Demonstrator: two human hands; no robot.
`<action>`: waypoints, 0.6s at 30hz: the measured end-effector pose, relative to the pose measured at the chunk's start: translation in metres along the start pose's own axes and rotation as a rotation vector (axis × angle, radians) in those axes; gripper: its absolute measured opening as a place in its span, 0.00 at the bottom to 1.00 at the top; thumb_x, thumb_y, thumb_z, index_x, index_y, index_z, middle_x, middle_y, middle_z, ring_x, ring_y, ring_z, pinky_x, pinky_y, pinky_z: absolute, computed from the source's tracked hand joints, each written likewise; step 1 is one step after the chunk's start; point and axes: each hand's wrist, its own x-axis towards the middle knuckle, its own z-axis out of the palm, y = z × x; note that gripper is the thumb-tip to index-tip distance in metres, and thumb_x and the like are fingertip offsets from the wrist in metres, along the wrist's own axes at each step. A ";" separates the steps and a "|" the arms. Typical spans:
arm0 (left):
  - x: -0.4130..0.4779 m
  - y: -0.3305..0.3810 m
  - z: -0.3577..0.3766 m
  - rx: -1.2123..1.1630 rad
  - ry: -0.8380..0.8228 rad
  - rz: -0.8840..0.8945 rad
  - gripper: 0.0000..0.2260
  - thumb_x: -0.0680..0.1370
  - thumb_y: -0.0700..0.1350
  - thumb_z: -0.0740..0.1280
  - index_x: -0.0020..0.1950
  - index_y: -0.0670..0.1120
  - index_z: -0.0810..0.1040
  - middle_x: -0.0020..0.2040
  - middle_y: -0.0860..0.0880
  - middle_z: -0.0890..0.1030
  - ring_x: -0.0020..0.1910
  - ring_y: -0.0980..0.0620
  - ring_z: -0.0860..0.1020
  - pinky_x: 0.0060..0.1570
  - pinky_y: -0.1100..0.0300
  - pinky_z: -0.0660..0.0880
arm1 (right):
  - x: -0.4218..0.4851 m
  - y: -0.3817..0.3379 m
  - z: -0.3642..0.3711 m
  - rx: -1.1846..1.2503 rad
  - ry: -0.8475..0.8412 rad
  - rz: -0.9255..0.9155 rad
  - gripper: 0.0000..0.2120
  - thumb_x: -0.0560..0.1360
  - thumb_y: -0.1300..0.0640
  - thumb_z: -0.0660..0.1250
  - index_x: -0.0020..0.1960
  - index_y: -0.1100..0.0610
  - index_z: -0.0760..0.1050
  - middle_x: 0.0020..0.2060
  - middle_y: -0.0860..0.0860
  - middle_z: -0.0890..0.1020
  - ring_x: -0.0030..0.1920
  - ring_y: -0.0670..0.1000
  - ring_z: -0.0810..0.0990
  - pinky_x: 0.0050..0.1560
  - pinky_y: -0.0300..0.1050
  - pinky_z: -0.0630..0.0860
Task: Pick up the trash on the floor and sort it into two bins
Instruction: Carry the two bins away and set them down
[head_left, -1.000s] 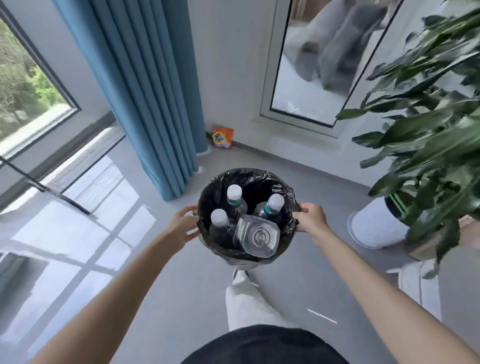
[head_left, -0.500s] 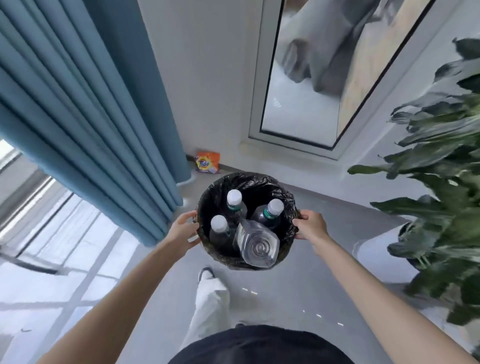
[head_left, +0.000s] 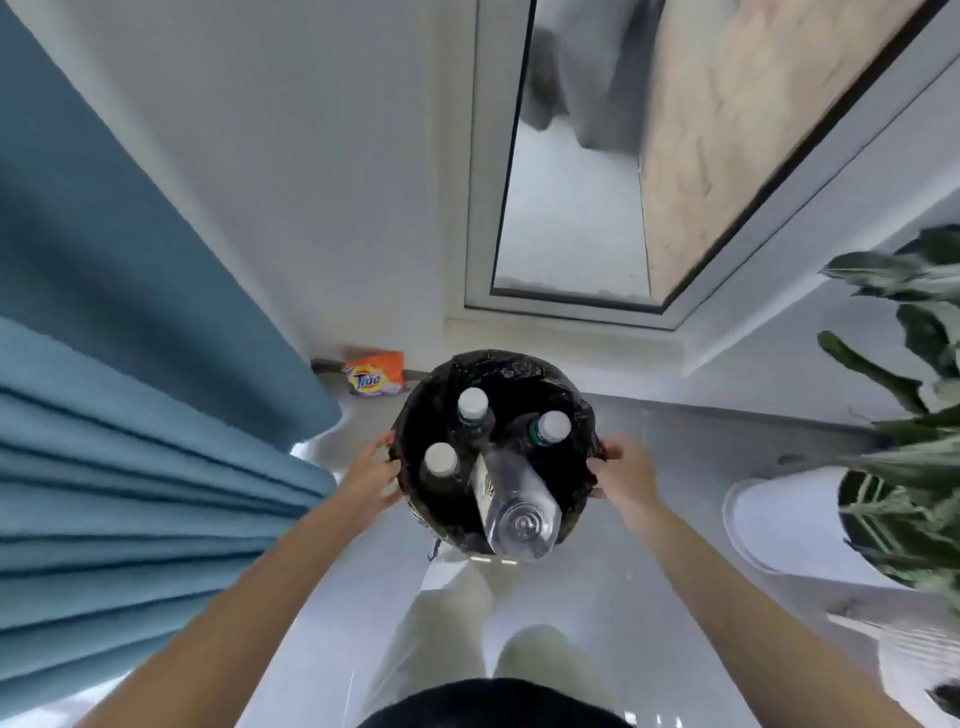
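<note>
I carry a round bin (head_left: 498, 371) lined with a black bag, held off the floor in front of me. My left hand (head_left: 370, 479) grips its left rim and my right hand (head_left: 621, 475) grips its right rim. Inside stand three clear bottles with white caps (head_left: 472, 402), and a larger clear bottle (head_left: 517, 512) lies tilted with its base toward me. An orange Tide packet (head_left: 375, 380) lies on the floor against the wall, just beyond the bin on the left.
A blue curtain (head_left: 130, 415) hangs close on the left. A potted plant (head_left: 904, 467) in a white pot (head_left: 769, 519) stands at the right. A framed glass panel (head_left: 571, 208) fills the wall ahead. My legs (head_left: 457, 623) show below the bin.
I have walked closer to the wall with the bin; the curtain, the glass panel and the Tide packet have grown nearer. Both hands keep the same grip on the rim.
</note>
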 end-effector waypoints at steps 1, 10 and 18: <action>0.010 0.009 0.001 0.008 0.001 -0.006 0.21 0.78 0.30 0.58 0.66 0.51 0.69 0.42 0.49 0.74 0.39 0.55 0.71 0.40 0.62 0.72 | 0.007 -0.007 0.005 0.007 0.010 0.018 0.14 0.72 0.72 0.61 0.34 0.56 0.74 0.34 0.56 0.78 0.37 0.57 0.79 0.39 0.52 0.81; 0.144 0.048 0.021 0.033 -0.017 -0.124 0.22 0.79 0.32 0.58 0.69 0.52 0.68 0.43 0.51 0.76 0.41 0.55 0.73 0.52 0.55 0.70 | 0.134 -0.014 0.065 0.242 -0.065 0.350 0.09 0.78 0.67 0.59 0.53 0.57 0.75 0.45 0.55 0.79 0.46 0.56 0.78 0.55 0.57 0.77; 0.283 0.018 0.034 0.052 -0.007 -0.208 0.23 0.79 0.31 0.57 0.67 0.56 0.69 0.54 0.49 0.76 0.53 0.50 0.74 0.55 0.51 0.72 | 0.263 0.036 0.133 0.273 -0.151 0.522 0.19 0.77 0.69 0.56 0.64 0.54 0.73 0.54 0.55 0.79 0.53 0.55 0.77 0.56 0.60 0.77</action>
